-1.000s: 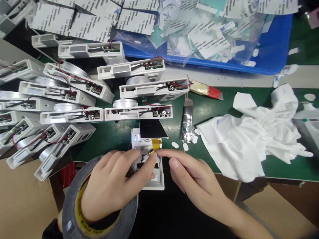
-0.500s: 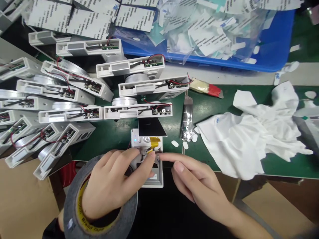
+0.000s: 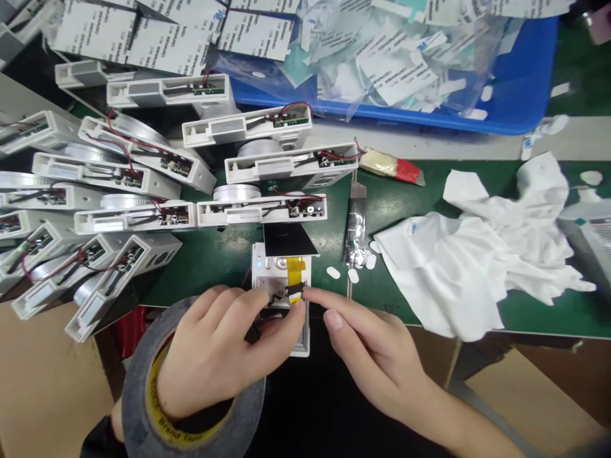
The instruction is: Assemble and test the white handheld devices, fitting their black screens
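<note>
A white camera-like housing (image 3: 259, 251) with a lit blue light lies open in front of me. A yellow ribbon cable (image 3: 294, 273) runs down into it from a black screen panel (image 3: 289, 240) tilted at its top. A small black strip (image 3: 294, 289) lies across the cable. My left hand (image 3: 229, 340) rests over the housing, thumb at the cable's lower end and index finger apart on the left side. A large roll of grey tape (image 3: 138, 407) hangs around my left wrist. My right hand (image 3: 377, 343) has its index fingertip at the strip's right end, thumb apart.
Several similar white housings (image 3: 262, 210) with red wires stand to the left and behind. A blue tray (image 3: 520, 83) holds backing papers and plastic. White cloths (image 3: 443, 273) lie at right. Near a black-wrapped blade (image 3: 356, 222) are white oval stickers (image 3: 333, 272) and a red-and-cream wrapped tool (image 3: 394, 166).
My left thumb has shifted right and slightly down, showing more of the ribbon cable. The black strip now lies across the cable, with my right index fingertip still beside it.
</note>
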`<action>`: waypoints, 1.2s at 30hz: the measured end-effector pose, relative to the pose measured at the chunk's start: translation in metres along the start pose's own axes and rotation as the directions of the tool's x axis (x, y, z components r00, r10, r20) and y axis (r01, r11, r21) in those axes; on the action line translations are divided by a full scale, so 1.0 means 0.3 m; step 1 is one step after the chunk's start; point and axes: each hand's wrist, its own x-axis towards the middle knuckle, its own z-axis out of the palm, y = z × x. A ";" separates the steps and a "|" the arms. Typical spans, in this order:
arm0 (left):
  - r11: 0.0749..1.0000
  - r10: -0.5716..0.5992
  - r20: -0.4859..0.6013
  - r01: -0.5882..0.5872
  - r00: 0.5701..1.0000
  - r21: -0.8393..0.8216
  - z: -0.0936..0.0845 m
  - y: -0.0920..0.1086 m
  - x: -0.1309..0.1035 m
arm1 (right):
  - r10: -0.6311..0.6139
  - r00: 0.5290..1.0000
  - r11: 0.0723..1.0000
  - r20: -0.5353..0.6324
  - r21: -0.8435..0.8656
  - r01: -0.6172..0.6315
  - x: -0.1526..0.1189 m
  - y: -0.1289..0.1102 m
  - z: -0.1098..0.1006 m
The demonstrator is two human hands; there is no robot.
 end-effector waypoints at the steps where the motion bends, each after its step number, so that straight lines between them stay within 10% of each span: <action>1: 1.000 0.008 -0.007 -0.008 1.000 -0.002 0.001 0.002 0.001 | -0.019 1.000 0.999 -0.016 -0.038 0.019 0.000 0.000 0.000; 21: 1.000 0.031 0.032 -0.031 0.999 -0.006 0.010 0.011 -0.007 | -0.136 0.988 0.978 -0.069 -0.171 0.123 -0.004 0.016 -0.005; 36: 0.997 0.061 0.107 -0.066 0.992 0.039 -0.011 0.002 0.013 | -0.251 0.956 0.808 -0.149 -0.576 0.123 0.001 0.042 -0.007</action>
